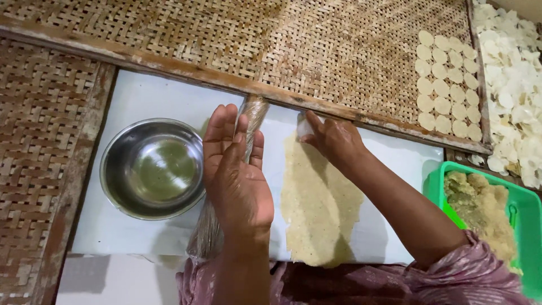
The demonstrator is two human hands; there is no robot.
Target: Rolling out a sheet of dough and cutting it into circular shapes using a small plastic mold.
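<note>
A steel bowl (152, 168) stood on the white sheet (147, 96) that covered the work surface, and serves here as the landmark. Beyond the bowl, a large woven bamboo tray (316, 51) with a wooden frame stretched away to the right. Far to the bowl's right, at that tray's end, small pale round discs (447, 93) lay in neat rows. Past them, farther right still, loose white chips (511, 85) were heaped. Another woven mat (39, 141) lay just left of the bowl. Well right of the bowl, a green plastic basket (528, 209) held crumbly yellowish dough (483, 206).
</note>
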